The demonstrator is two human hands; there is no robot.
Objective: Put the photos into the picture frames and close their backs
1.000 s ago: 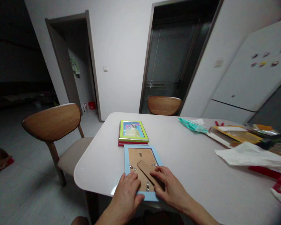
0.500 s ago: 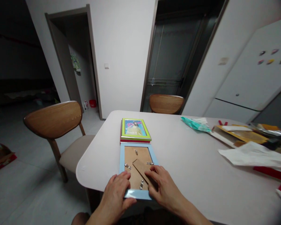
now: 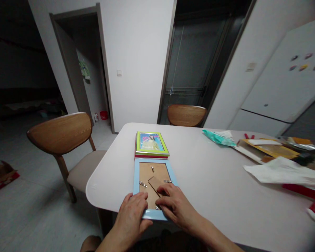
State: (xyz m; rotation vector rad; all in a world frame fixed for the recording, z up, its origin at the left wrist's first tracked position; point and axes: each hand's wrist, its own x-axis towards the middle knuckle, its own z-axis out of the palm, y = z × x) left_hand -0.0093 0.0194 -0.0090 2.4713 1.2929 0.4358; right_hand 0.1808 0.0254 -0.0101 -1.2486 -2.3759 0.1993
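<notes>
Head | left hand: holding blue frame (back up) | right hand: narrow, grip unclear

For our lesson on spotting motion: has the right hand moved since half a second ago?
Yes: against the table, the right hand has shifted left; its fingers now partly cover the lower metal clip of the blue frame.

The left hand and right hand are bare, with slender fingers, and both forearms are uncovered as far as they show. Dark clothing at the near edge is too dim to make out.
</notes>
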